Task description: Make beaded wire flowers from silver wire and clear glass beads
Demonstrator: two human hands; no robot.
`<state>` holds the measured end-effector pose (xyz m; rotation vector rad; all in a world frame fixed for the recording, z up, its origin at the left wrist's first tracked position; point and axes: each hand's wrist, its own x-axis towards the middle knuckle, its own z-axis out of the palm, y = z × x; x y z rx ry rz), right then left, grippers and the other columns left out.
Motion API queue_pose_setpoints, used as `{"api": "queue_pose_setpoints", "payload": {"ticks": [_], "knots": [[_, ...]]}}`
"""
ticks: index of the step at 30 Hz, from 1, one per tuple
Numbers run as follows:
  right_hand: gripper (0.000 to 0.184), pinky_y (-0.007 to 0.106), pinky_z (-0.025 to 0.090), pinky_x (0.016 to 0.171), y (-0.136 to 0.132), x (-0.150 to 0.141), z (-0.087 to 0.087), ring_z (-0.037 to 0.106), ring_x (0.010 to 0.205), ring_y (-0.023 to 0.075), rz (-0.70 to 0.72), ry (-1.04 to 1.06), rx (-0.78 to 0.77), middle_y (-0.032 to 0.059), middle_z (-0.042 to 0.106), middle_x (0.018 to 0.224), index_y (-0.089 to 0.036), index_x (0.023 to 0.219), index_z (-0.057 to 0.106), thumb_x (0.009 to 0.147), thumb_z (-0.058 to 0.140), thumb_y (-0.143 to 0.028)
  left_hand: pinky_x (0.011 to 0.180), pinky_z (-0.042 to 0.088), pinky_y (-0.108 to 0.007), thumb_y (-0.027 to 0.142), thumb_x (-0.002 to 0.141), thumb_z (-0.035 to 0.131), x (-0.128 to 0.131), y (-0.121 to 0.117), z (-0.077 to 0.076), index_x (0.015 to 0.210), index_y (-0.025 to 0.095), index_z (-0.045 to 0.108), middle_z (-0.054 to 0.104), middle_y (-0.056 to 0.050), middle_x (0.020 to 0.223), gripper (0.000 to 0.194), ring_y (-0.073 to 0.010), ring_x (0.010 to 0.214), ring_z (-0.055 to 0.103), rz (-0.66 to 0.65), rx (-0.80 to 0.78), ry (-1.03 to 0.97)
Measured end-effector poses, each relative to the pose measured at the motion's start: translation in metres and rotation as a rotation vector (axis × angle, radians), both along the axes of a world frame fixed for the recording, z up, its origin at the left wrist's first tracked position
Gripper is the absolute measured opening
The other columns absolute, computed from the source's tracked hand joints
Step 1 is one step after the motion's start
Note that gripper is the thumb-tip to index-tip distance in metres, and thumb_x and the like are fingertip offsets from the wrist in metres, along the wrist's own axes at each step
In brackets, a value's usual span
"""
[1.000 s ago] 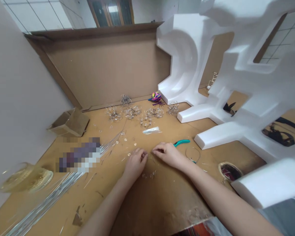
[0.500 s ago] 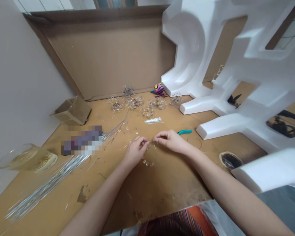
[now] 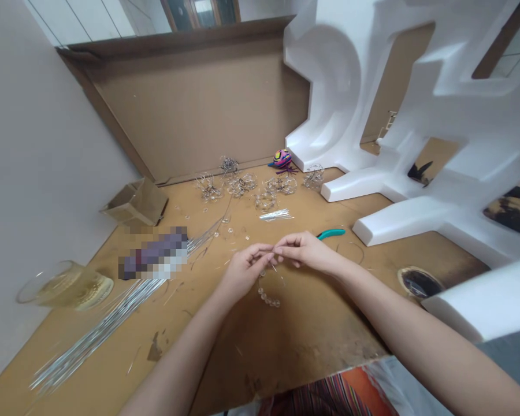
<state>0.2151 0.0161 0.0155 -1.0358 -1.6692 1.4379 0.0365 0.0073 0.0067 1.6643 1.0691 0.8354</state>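
My left hand and my right hand meet over the middle of the table, fingertips pinched together and touching. Between them they hold a thin beaded wire, whose loop hangs below the fingers with several clear beads gathered along its bottom. What exactly sits between the fingertips is too small to make out. Just behind my right hand lie teal-handled pliers, their jaws partly hidden. A few loose clear beads are scattered beyond my left hand, near a small bundle of short wires.
Several beaded wire pieces stand along the back. Long silvery wires run down the left, beside a glass of yellowish liquid and a small cardboard box. White foam packing walls off the right, near a dark round hole.
My hands were slightly apart and have come together, fingertips touching. The beaded loop now hangs beneath both hands. The whole view has shifted a little.
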Motion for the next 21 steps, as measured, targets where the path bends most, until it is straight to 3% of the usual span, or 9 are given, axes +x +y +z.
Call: {"api": "queue_pose_setpoints", "payload": {"ticks": [3, 7, 12, 15, 17, 21], "knots": [[0.026, 0.02, 0.03, 0.041, 0.002, -0.001, -0.005, 0.039, 0.04, 0.0042, -0.046, 0.012, -0.009, -0.0002, 0.062, 0.066, -0.014, 0.075, 0.062, 0.071, 0.059, -0.039, 0.064, 0.048, -0.027, 0.04, 0.075, 0.056, -0.002, 0.003, -0.002, 0.085, 0.016, 0.062, 0.069, -0.006, 0.079, 0.026, -0.017, 0.074, 0.063, 0.042, -0.007, 0.016], [0.033, 0.019, 0.03, 0.039, 0.003, -0.002, -0.007, 0.04, 0.036, 0.0043, -0.14, 0.017, -0.026, -0.0016, 0.061, 0.061, -0.015, 0.077, 0.06, 0.077, 0.052, -0.047, 0.051, 0.045, -0.023, 0.041, 0.073, 0.057, -0.004, 0.009, -0.002, 0.079, 0.015, 0.06, 0.067, -0.005, 0.071, 0.027, -0.0145, 0.062, 0.06, 0.163, -0.044, -0.035], [0.042, 0.019, 0.031, 0.038, -0.002, -0.005, -0.008, 0.043, 0.035, 0.007, 0.034, -0.115, -0.162, -0.0045, 0.05, 0.041, -0.014, 0.079, 0.063, 0.078, 0.049, -0.053, 0.047, 0.042, -0.023, 0.041, 0.066, 0.063, -0.01, 0.02, -0.001, 0.076, 0.014, 0.058, 0.067, -0.007, 0.071, 0.029, -0.014, 0.059, 0.059, 0.321, -0.064, -0.183], [0.038, 0.019, 0.035, 0.042, -0.004, -0.006, -0.01, 0.046, 0.04, 0.0059, 0.119, -0.176, -0.192, -0.0025, 0.06, 0.058, -0.015, 0.09, 0.063, 0.066, 0.066, -0.044, 0.05, 0.044, -0.023, 0.042, 0.065, 0.065, -0.015, 0.025, -0.004, 0.076, 0.013, 0.058, 0.067, -0.006, 0.072, 0.031, -0.0137, 0.06, 0.06, 0.381, -0.056, -0.262], [0.036, 0.019, 0.037, 0.043, -0.003, -0.007, -0.011, 0.047, 0.041, 0.0051, 0.115, -0.191, -0.181, -0.0012, 0.062, 0.065, -0.015, 0.089, 0.064, 0.063, 0.07, -0.04, 0.053, 0.046, -0.024, 0.041, 0.065, 0.065, -0.018, 0.027, -0.006, 0.077, 0.013, 0.058, 0.067, -0.007, 0.075, 0.031, -0.0139, 0.064, 0.061, 0.408, -0.069, -0.314], [0.031, 0.019, 0.034, 0.042, 0.001, -0.004, -0.015, 0.043, 0.038, 0.0049, 0.023, -0.151, -0.147, -0.0035, 0.057, 0.052, -0.015, 0.084, 0.067, 0.068, 0.064, -0.041, 0.055, 0.048, -0.024, 0.038, 0.067, 0.064, -0.018, 0.028, -0.008, 0.079, 0.012, 0.058, 0.067, -0.007, 0.076, 0.03, -0.0135, 0.066, 0.061, 0.436, -0.092, -0.38]]}}
